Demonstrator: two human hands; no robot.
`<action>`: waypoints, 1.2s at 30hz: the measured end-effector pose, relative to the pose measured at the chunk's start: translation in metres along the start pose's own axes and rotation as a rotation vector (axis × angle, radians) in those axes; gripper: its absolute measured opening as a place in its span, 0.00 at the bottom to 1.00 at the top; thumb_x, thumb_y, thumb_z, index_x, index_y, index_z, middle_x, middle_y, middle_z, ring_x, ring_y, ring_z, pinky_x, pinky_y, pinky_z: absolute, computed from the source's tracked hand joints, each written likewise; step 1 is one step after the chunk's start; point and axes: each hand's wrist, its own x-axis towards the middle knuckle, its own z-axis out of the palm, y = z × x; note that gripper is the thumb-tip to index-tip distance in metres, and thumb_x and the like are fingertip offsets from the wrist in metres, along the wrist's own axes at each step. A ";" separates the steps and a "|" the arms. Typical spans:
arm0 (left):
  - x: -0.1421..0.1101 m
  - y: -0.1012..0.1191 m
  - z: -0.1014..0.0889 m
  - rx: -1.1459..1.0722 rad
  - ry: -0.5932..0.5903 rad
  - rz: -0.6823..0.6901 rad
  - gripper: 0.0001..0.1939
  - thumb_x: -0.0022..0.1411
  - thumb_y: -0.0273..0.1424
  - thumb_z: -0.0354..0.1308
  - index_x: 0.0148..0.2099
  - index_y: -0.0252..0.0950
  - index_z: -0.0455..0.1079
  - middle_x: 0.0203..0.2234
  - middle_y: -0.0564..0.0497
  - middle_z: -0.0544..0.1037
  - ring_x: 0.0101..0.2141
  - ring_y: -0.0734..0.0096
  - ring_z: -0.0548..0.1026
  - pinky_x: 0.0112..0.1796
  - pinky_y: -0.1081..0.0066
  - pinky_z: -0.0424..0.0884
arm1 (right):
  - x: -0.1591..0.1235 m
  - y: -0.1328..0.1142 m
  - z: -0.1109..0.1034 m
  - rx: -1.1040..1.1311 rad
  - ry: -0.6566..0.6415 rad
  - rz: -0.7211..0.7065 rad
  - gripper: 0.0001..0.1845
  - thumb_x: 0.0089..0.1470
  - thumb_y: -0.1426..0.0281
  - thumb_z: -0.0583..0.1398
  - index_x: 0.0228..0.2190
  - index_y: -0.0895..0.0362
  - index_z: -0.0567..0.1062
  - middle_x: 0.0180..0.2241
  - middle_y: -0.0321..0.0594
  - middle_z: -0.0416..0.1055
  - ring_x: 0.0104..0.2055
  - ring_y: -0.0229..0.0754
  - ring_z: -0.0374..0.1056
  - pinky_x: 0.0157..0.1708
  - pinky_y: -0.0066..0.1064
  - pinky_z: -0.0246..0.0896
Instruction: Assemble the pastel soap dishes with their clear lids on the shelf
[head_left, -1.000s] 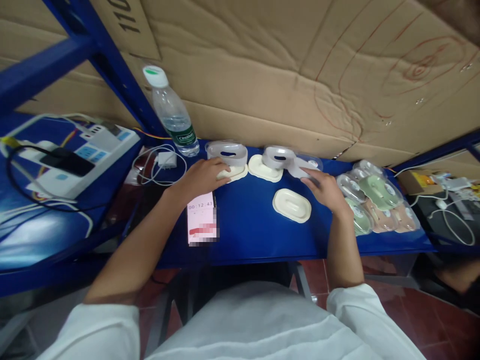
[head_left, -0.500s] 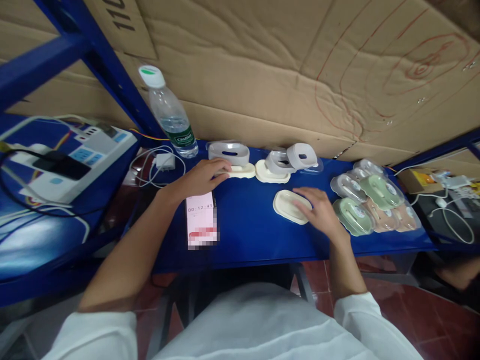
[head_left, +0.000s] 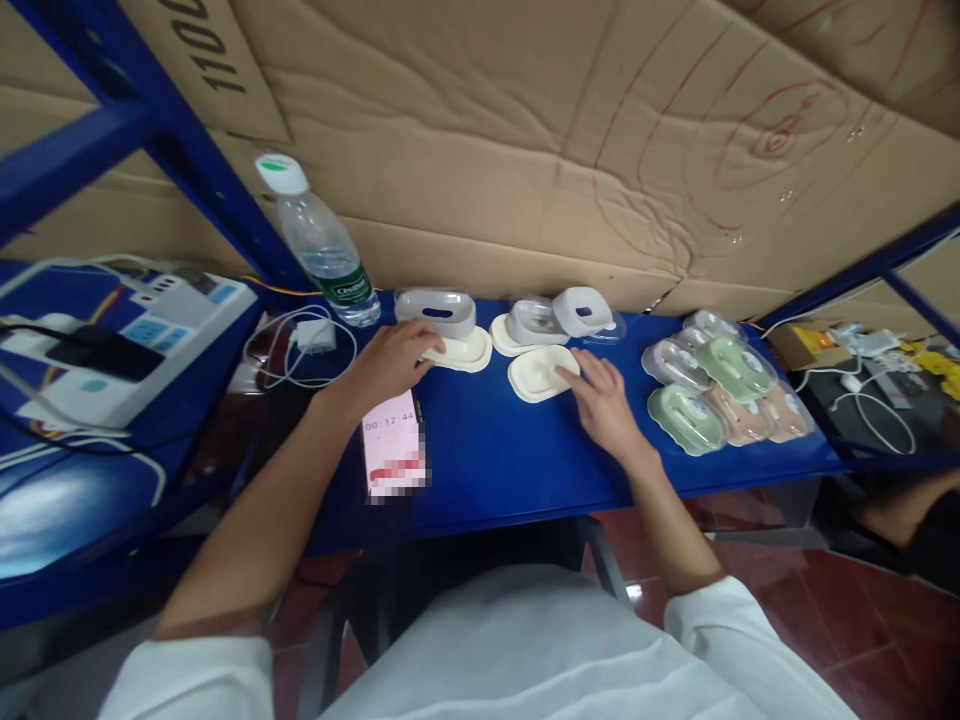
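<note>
Your left hand [head_left: 397,365] curves over the left end of a cream tray [head_left: 471,350] in front of a grey shell [head_left: 442,318], though you cannot tell whether its fingers grip or merely rest. Your right hand [head_left: 606,402] has loosely parted fingers, with the thumb at the right end of a nearer tray [head_left: 534,378] on the blue table [head_left: 495,465]; pushing that tray farther back could jostle the closely set shells [head_left: 583,312] behind it. A careless leftward pull could sweep your wrist into the phone [head_left: 390,430], just beside it.
</note>
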 end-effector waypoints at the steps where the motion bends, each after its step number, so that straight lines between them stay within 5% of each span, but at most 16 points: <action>1: 0.000 0.000 -0.001 0.008 -0.004 0.006 0.15 0.68 0.29 0.53 0.50 0.39 0.79 0.53 0.40 0.79 0.55 0.44 0.78 0.57 0.44 0.72 | -0.008 0.008 -0.008 -0.032 0.029 0.073 0.29 0.71 0.76 0.51 0.68 0.49 0.72 0.74 0.47 0.60 0.76 0.54 0.56 0.74 0.58 0.51; 3: -0.001 0.000 -0.003 0.010 -0.006 0.023 0.15 0.69 0.30 0.52 0.51 0.39 0.79 0.53 0.40 0.78 0.53 0.45 0.79 0.56 0.46 0.73 | -0.032 0.026 -0.020 -0.131 0.068 0.283 0.26 0.74 0.66 0.52 0.68 0.53 0.71 0.72 0.53 0.63 0.74 0.60 0.59 0.71 0.61 0.54; 7: -0.001 -0.005 0.001 -0.024 -0.009 0.050 0.16 0.71 0.34 0.52 0.52 0.39 0.78 0.51 0.41 0.80 0.52 0.45 0.79 0.54 0.48 0.74 | -0.088 0.045 -0.023 -0.305 0.022 0.658 0.36 0.72 0.57 0.55 0.72 0.65 0.63 0.72 0.72 0.58 0.73 0.77 0.56 0.65 0.73 0.56; 9: -0.001 -0.008 0.005 -0.035 -0.013 0.063 0.16 0.71 0.35 0.52 0.51 0.39 0.78 0.51 0.41 0.80 0.51 0.47 0.80 0.54 0.49 0.74 | -0.103 0.044 -0.017 -0.297 -0.028 0.618 0.36 0.72 0.59 0.54 0.73 0.65 0.60 0.73 0.73 0.54 0.74 0.78 0.54 0.63 0.73 0.57; 12: 0.000 -0.010 0.010 -0.047 -0.029 0.078 0.15 0.71 0.35 0.52 0.51 0.39 0.78 0.51 0.42 0.80 0.51 0.49 0.80 0.54 0.52 0.74 | -0.097 0.039 -0.010 -0.179 -0.032 0.416 0.35 0.72 0.61 0.54 0.75 0.54 0.57 0.74 0.62 0.56 0.74 0.70 0.57 0.63 0.68 0.59; 15: 0.000 -0.008 0.009 -0.065 -0.043 0.064 0.15 0.71 0.36 0.52 0.51 0.40 0.79 0.51 0.42 0.81 0.51 0.49 0.80 0.55 0.51 0.74 | -0.073 0.042 -0.008 -0.068 -0.011 0.302 0.37 0.69 0.53 0.60 0.73 0.46 0.60 0.74 0.52 0.59 0.74 0.67 0.57 0.66 0.69 0.56; 21: -0.001 0.008 -0.007 -0.191 0.020 0.046 0.17 0.72 0.40 0.55 0.55 0.40 0.78 0.56 0.42 0.80 0.57 0.48 0.78 0.61 0.48 0.71 | -0.045 0.047 -0.018 0.199 0.061 0.224 0.42 0.60 0.42 0.67 0.67 0.48 0.71 0.67 0.54 0.69 0.69 0.64 0.65 0.67 0.62 0.63; 25: -0.005 0.030 -0.016 -0.478 -0.044 0.030 0.38 0.66 0.49 0.67 0.73 0.45 0.65 0.66 0.42 0.73 0.61 0.49 0.76 0.62 0.50 0.73 | -0.020 0.020 -0.034 0.368 0.177 0.144 0.44 0.58 0.44 0.70 0.69 0.45 0.68 0.67 0.49 0.70 0.69 0.61 0.66 0.69 0.59 0.63; 29: -0.004 0.048 -0.013 -0.822 -0.104 0.063 0.64 0.53 0.50 0.78 0.81 0.55 0.43 0.76 0.41 0.59 0.68 0.42 0.70 0.61 0.46 0.75 | 0.053 -0.028 -0.036 0.462 0.147 -0.066 0.46 0.56 0.42 0.70 0.69 0.44 0.68 0.68 0.47 0.69 0.71 0.61 0.64 0.72 0.59 0.59; 32: 0.001 0.048 -0.005 -0.967 0.059 0.026 0.66 0.53 0.51 0.79 0.81 0.56 0.40 0.79 0.40 0.49 0.72 0.36 0.62 0.63 0.41 0.73 | 0.117 -0.056 -0.030 0.546 0.080 -0.220 0.47 0.56 0.37 0.67 0.68 0.47 0.69 0.68 0.47 0.69 0.71 0.59 0.65 0.71 0.55 0.59; 36: 0.009 0.031 -0.002 -1.018 0.256 -0.127 0.62 0.50 0.51 0.80 0.77 0.52 0.50 0.75 0.39 0.57 0.69 0.38 0.68 0.62 0.39 0.74 | 0.171 -0.061 -0.021 0.533 0.097 -0.208 0.41 0.61 0.39 0.64 0.66 0.48 0.73 0.66 0.46 0.72 0.68 0.59 0.67 0.69 0.54 0.61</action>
